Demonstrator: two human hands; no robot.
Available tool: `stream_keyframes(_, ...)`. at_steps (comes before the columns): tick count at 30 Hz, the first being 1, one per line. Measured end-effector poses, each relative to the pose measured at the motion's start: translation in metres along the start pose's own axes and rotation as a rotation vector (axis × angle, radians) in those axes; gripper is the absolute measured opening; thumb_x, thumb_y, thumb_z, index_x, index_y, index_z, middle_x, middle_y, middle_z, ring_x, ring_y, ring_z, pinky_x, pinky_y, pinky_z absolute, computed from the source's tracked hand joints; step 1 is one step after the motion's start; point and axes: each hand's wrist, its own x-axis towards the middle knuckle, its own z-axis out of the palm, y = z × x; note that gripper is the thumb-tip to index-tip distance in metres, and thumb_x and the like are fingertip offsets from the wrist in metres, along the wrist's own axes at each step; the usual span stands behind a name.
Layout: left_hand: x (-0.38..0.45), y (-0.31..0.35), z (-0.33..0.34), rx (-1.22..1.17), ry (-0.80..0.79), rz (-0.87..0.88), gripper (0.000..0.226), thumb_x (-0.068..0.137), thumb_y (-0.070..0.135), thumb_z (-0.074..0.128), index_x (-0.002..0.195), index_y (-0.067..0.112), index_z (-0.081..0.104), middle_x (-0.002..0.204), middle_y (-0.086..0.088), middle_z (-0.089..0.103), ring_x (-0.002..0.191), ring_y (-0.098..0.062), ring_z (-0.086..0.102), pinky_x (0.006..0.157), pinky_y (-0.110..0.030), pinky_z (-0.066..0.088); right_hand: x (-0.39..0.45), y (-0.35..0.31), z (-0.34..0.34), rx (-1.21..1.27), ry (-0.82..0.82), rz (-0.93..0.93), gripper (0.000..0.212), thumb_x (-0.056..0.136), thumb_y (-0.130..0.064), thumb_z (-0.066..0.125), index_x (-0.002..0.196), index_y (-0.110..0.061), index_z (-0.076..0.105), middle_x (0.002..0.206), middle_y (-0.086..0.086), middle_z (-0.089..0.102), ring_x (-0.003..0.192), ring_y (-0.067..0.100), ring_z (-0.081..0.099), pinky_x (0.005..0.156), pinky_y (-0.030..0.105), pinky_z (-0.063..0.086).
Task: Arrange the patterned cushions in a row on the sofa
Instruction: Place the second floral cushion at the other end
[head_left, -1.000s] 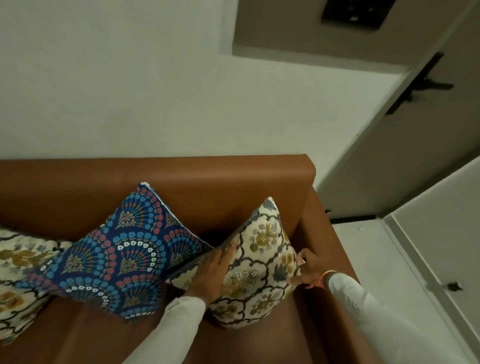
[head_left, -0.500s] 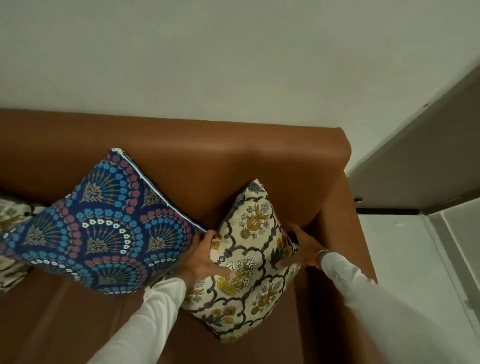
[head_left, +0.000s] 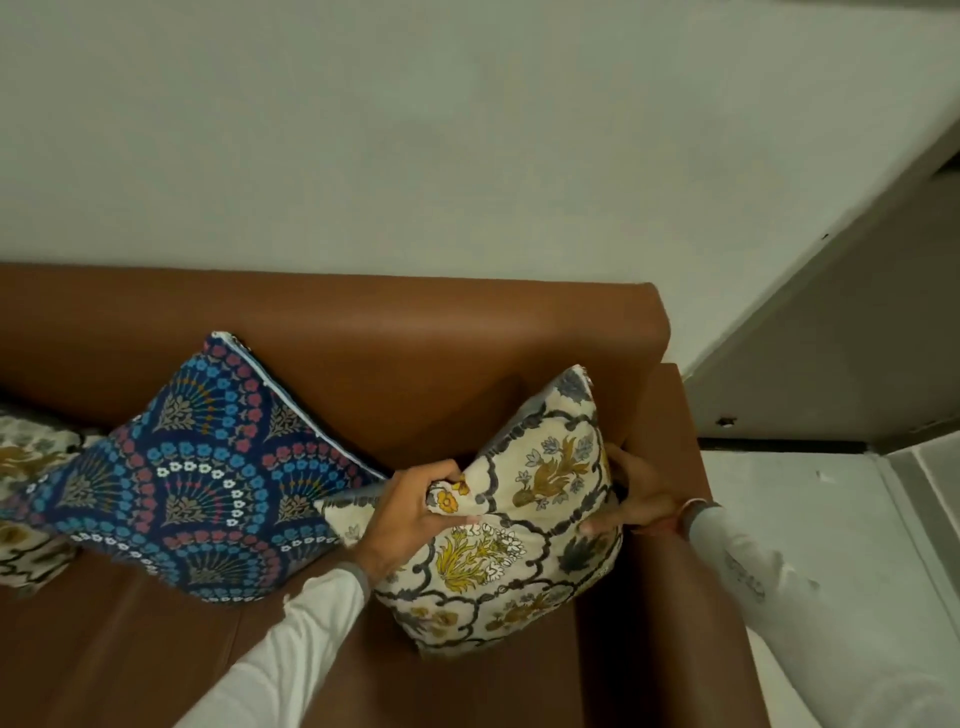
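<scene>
We have the cream cushion (head_left: 524, 514) standing on one corner at the right end of the sofa (head_left: 415, 332), its far side leaning toward the backrest and its right edge close to the armrest. Our left hand (head_left: 415, 514) is clenched on a bunch of the cover at the cushion's left corner, and our right hand (head_left: 641, 499) is wrapped around the right edge, fingers tucked behind it, between cushion and armrest.

To finish this step well, we judge the cushion should be seated with its bottom point firm on the seat and its back resting evenly against the backrest, at the same diamond tilt as its neighbour. We should let go of the bunched fabric gently and smooth it flat so no crease stays. Its left corner is tucked just under the edge of the blue cushion (head_left: 197, 467); we should keep that overlap small, so neither one tips. The right hand needs to slide out along the armrest without dragging the cushion sideways.

Counting what shows: three cushions in all, two cream with flowers and one blue with fan shapes. The second cream cushion (head_left: 28, 488) sits at the far left, cut off by the frame edge and partly behind the blue one. One sofa, two hands, both busy on the same cushion
</scene>
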Motion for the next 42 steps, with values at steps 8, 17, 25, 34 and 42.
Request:
stream_keyframes(8,0.026,0.010,-0.037,-0.043,0.135,0.029,0.042,0.071,-0.007,0.086,0.075,0.014,0.050,0.075,0.012,0.052,0.074,0.004,0.052,0.066,-0.014,0.041,-0.005,-0.044,-0.002,0.004,0.302,-0.277,0.083,0.051,-0.032,0.102,0.124,-0.016,0.066,0.125,0.002,0.065,0.120,0.023,0.063,0.107,0.050,0.051)
stream_keyframes(17,0.020,-0.034,-0.043,-0.517,0.178,-0.303,0.057,0.057,0.005,0.092,0.109,0.023,0.075,0.108,-0.005,0.081,0.097,-0.022,0.078,0.074,-0.034,0.066,0.002,-0.098,0.037,-0.079,0.568,-0.561,0.046,0.079,-0.066,0.075,0.101,-0.029,0.059,0.087,-0.014,0.075,0.077,0.001,0.072,0.065,0.026,0.059)
stream_keyframes(25,0.051,-0.012,0.001,-0.343,0.219,-0.133,0.048,0.062,0.002,0.093,0.095,0.002,0.058,0.099,-0.011,0.075,0.096,-0.029,0.073,0.078,-0.028,0.062,0.016,-0.062,0.001,-0.097,0.645,-0.546,0.034,0.085,-0.052,0.075,0.097,-0.025,0.058,0.083,-0.015,0.071,0.076,0.001,0.069,0.063,0.023,0.056)
stream_keyframes(34,0.062,-0.004,-0.008,-0.123,0.115,-0.003,0.087,0.078,0.025,0.088,0.150,0.034,0.041,0.141,0.007,0.063,0.131,-0.013,0.059,0.111,-0.050,0.050,0.023,-0.058,0.004,-0.200,0.743,-0.516,0.050,0.093,-0.066,0.055,0.124,-0.027,0.053,0.108,-0.011,0.068,0.096,0.011,0.065,0.083,0.040,0.057)
stream_keyframes(42,0.039,-0.009,-0.006,0.446,-0.116,-0.071,0.133,0.062,0.069,0.083,0.160,0.035,0.000,0.141,-0.011,0.056,0.130,-0.030,0.056,0.106,-0.052,0.049,0.003,0.005,0.026,-0.542,0.616,-0.310,0.120,0.066,-0.095,0.052,0.158,-0.022,0.030,0.154,0.000,0.048,0.141,0.022,0.046,0.124,0.049,0.026)
